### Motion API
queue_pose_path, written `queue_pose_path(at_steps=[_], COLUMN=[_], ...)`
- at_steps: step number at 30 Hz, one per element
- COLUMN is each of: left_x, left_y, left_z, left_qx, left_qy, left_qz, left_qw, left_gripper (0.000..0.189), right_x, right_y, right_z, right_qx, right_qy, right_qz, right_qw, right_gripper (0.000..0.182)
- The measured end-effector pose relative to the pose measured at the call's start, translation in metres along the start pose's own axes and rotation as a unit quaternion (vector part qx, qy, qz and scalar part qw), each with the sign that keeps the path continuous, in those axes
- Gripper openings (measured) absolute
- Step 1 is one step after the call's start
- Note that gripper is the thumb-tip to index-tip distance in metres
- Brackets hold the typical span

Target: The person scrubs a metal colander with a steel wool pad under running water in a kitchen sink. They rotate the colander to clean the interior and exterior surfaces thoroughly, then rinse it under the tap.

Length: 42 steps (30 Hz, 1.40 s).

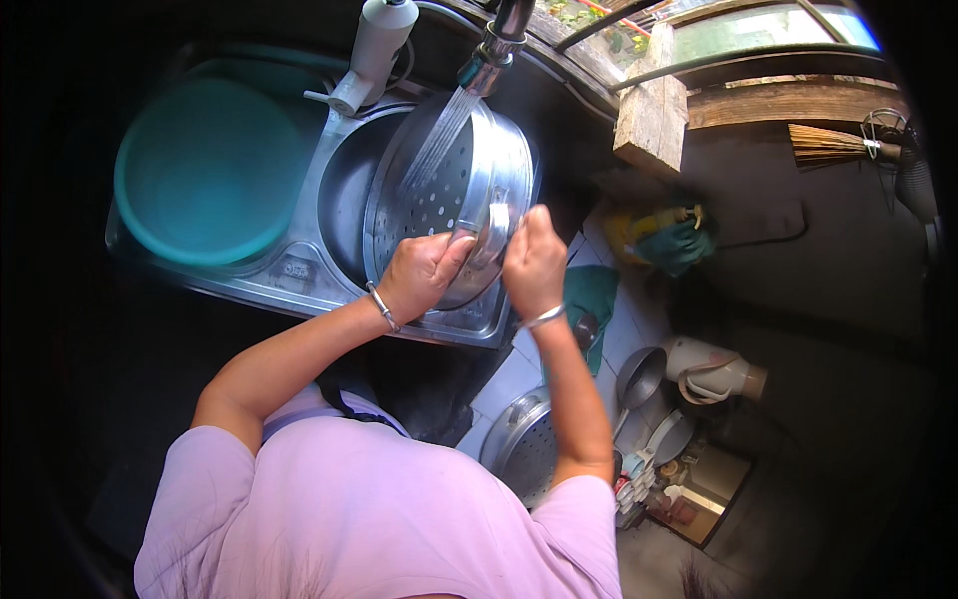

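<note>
A perforated metal steamer tier [503, 153] stands tilted on its side over the round bowl of a steel sink [348, 217]. My left hand [423, 273] grips its near rim, thumb on the outside. My right hand [535, 258] is curled into a fist against the outer wall, beside the loop handle [496, 228]. Whether that fist holds anything is hidden. From the faucet [483, 64], water sprays in streams onto the tier's holed base.
A green plastic basin [209, 172] fills the left sink bowl. A white appliance [378, 52] stands behind. On the tiled counter at right are a green cloth [591, 307], another perforated steamer [528, 449], a ladle [642, 374] and a thermos flask [711, 367]. A wooden post [653, 112] juts out.
</note>
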<state>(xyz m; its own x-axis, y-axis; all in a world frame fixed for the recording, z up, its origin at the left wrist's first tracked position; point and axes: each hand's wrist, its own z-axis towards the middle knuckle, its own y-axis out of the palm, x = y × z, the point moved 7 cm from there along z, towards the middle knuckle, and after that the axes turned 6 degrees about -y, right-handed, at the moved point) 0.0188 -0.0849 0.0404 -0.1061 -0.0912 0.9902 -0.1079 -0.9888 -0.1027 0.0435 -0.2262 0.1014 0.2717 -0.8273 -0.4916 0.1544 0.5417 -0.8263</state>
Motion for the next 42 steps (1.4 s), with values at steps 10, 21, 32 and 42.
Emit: queue_pose_path(at_steps=[10,21,32,42], left_x=[0.001,-0.010,0.000,-0.016], left_y=[0.002,0.004,-0.018,0.004], left_z=[-0.001,0.000,0.074,0.087], left_qx=[-0.004,0.002,-0.020,-0.007], left_qy=[0.017,-0.014,-0.178,-0.214], left_qz=[0.019,-0.002,-0.041,-0.089], left_qw=[1.000,1.000,0.983,0.973], left_gripper=[0.035,0.039,0.040,0.039], right_x=[0.028,-0.001,0.022,-0.009], right_y=[0.004,0.008,0.006,0.003], right_z=[0.073,-0.047,0.087,-0.012], right_qx=[0.000,0.085,-0.044,0.091], right_qy=[0.007,0.008,0.052,-0.007], right_qz=[-0.062,-0.017,-0.050,-0.011], right_qw=[0.998,0.996,0.996,0.996], right_gripper=[0.010,0.005,0.021,0.008])
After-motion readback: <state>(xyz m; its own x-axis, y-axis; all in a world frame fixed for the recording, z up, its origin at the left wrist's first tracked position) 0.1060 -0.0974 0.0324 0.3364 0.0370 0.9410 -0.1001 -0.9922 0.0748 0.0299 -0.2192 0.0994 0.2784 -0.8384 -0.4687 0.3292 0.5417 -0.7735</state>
